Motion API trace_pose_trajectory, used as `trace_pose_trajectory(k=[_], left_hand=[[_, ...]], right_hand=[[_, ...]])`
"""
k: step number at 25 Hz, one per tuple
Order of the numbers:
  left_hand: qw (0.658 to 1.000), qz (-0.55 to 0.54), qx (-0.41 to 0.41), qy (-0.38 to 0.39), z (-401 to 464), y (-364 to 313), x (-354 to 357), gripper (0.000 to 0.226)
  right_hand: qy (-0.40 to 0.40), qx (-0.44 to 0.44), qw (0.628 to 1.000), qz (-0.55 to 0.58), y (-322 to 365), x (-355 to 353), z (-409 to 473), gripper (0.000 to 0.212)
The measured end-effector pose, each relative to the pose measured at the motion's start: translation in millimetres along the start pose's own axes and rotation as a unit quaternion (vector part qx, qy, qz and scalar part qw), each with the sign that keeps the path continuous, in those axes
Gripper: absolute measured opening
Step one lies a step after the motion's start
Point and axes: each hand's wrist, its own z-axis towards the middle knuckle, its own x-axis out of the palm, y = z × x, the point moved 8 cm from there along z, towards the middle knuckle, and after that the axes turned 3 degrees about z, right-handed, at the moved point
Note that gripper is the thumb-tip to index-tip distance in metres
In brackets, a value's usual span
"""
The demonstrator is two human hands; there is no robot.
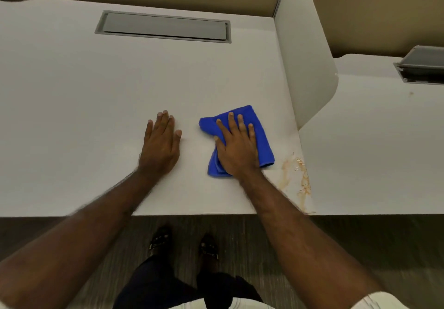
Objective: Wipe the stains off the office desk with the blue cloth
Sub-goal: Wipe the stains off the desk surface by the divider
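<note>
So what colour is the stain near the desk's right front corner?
Orange-brown streaks on the white desk, seen in the head view.

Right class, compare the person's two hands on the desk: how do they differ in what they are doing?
The right hand presses flat on the blue cloth; the left hand rests on bare desk. The right hand lies nearer the orange stains; the left hand lies farther away. Both are palm down, fingers extended.

A person is wearing dark navy trousers [153,284] and black open-toed sandals [160,239]. Both forearms are showing bare. A white sleeve edge [374,301] is peeking in at the lower right.
</note>
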Motion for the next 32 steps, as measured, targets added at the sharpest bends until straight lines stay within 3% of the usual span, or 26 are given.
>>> trace_pose_trajectory(k=[3,6,12,16,19,27,32], left_hand=[[0.996,0.036,-0.019,-0.074,-28.0,17.7,-21.0,0.057],[0.996,0.06,0.004,-0.072,-42.4,18.5,-21.4,0.056],[0.994,0.042,0.014,-0.103,-46.2,17.6,-23.3,0.054],[0.995,0.045,0.008,-0.094,-46.1,22.8,-20.4,0.056],[0.993,0.061,0.03,-0.092,-44.2,15.9,-20.2,0.055],[0.989,0.066,0.112,-0.076,-41.5,-28.7,-3.3,0.048],[0.993,0.013,0.113,-0.009,-46.8,-71.5,13.4,0.054]], right_hand=[[0.017,-0.118,0.993,0.017,67.8,23.6,-50.1,0.062],[0.027,-0.17,0.985,0.016,70.0,33.8,-99.8,0.063],[0.02,-0.035,0.999,0.036,-58.3,-14.1,-28.4,0.059],[0.035,0.033,0.998,0.034,-102.5,-35.8,35.1,0.058],[0.018,0.035,0.999,0.034,-86.7,-27.3,11.0,0.057],[0.005,-0.029,0.999,0.023,39.7,27.0,-137.8,0.065],[0.019,0.004,0.999,0.037,-30.6,0.1,-107.6,0.062]])
